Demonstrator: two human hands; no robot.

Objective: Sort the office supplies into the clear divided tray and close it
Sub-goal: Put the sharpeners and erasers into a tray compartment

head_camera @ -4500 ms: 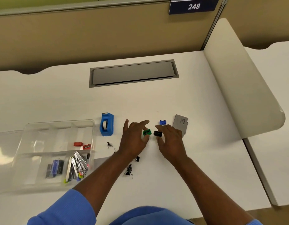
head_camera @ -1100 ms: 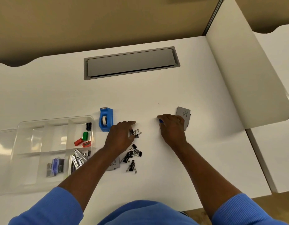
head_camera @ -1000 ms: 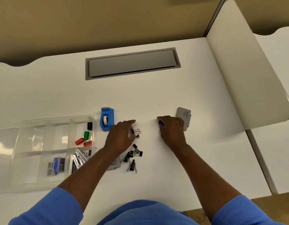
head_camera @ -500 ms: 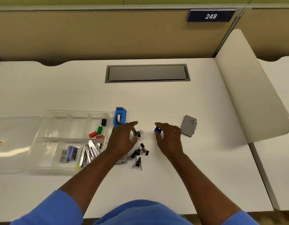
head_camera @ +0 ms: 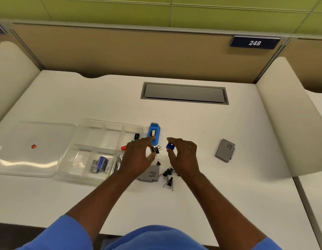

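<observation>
Stage: sorting is partway done; the closing step has not begun.
Tray: sits at the desk's left, with its lid folded flat further left.
Already in the tray: one black piece, one blue packet and a bunch of metal tools. I cannot count the tools. A red and a green piece show only at the edge of my hand.
Left hand: forefinger and thumb are curved either side of one black clip. I cannot tell if they are clamped on it.
Right hand: fingertips pinch one small blue piece just above the desk.
Still outside the tray:
- One blue tape dispenser, just beside the tray.
- Two grey boxes: one near my left wrist, one well apart at the right.
- A heap of clips, tangled, about four; the exact count is unclear.
Remaining: load the blue piece, the clips, the boxes and the dispenser, then fold the lid over.
</observation>
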